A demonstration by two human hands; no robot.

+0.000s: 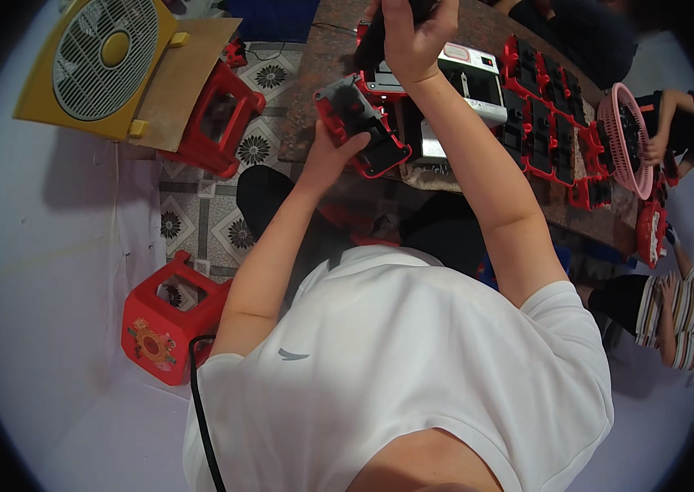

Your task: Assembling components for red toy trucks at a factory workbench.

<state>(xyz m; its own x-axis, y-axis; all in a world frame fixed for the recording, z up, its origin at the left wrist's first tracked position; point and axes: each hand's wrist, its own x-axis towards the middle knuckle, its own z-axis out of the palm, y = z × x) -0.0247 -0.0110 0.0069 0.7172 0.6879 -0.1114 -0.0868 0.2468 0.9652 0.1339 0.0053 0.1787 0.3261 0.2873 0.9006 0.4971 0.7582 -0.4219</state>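
My left hand grips a red-and-black plastic housing by its near edge, thumb over the black inner part. The housing is held tilted at the table's near left edge. At the top of the view my right hand is closed round a dark, elongated object, partly cut off by the picture's edge, so its kind is unclear. That object's lower end is just above the housing; I cannot tell whether they touch. Beside my right forearm stands a silver boxy machine with a black switch.
Rows of similar red-and-black housings cover the table's right part. A pink basket stands beyond, with another person's hand at it. Red stools and a yellow fan are at left. Another person in stripes is at right.
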